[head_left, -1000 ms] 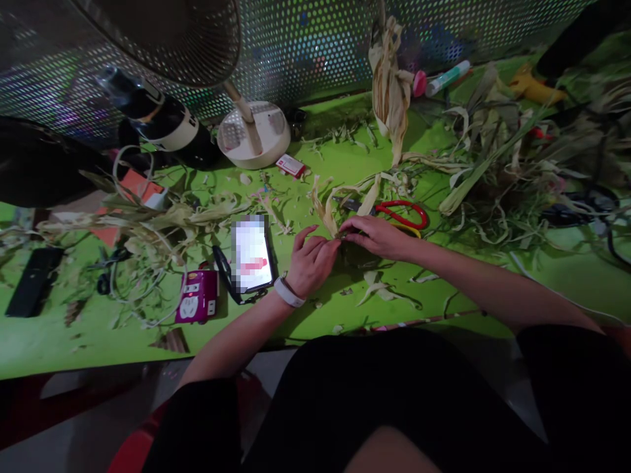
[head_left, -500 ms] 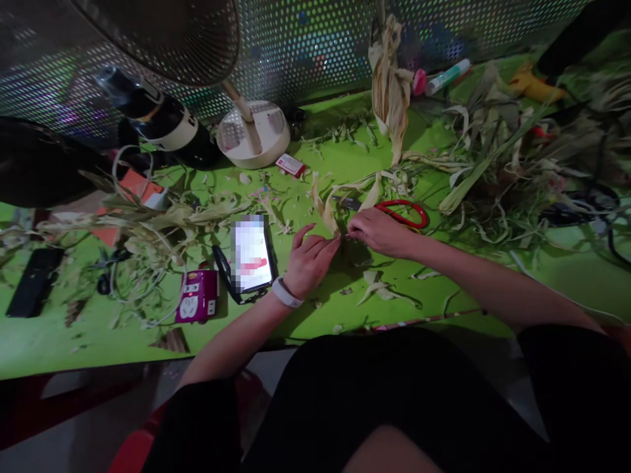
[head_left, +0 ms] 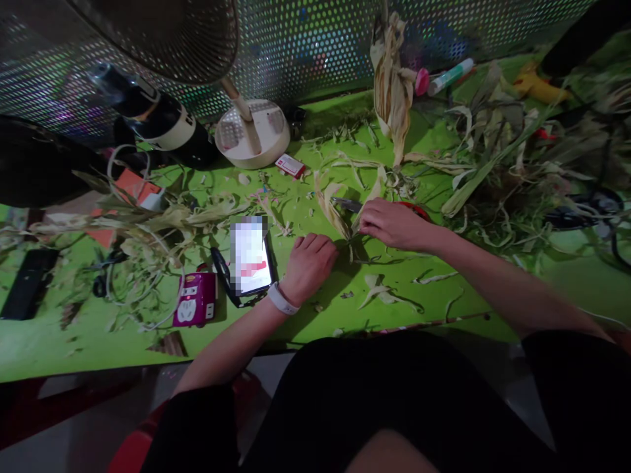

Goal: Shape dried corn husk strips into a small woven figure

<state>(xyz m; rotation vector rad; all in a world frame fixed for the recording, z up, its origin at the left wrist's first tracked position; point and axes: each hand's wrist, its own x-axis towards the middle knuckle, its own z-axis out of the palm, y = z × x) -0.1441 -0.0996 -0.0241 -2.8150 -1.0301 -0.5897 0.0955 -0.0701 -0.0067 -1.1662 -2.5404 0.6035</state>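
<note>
The left hand (head_left: 310, 264), with a pale band (head_left: 282, 299) around its wrist, is set knuckles up over the bright green tabletop (head_left: 308, 328), its fingers bent and drawn together. Its fingertips are tucked out of sight, so I cannot tell whether it grips anything. The right hand (head_left: 389, 225) is beside a pale yellow, dried husk-like piece (head_left: 329, 200), fingers curled close together at that piece's right-hand strip; whether they pinch it is hidden by the hand itself. The husk-like piece is between and just beyond the two hands, its strips spread upward in a V from a narrow base. A pair of red-handled metal scissors (head_left: 348, 205) lies behind it, partly covered by the right hand.

Writing is scarce. The small red-and-white rectangular box (head_left: 290, 166) beside the round white fan base (head_left: 254, 141) carries print too small to read. The large dark bottle (head_left: 197, 144) has a pale label band (head_left: 173, 133) with dark lettering, perhaps a brand name, though dim light and tilt leave it illegible. On the white tube with a green label (head_left: 451, 77), no words can be made out. The lit phone (head_left: 256, 253) left of the left hand is largely pixelated. No brand is legible on the purple socket block (head_left: 197, 301).
</note>
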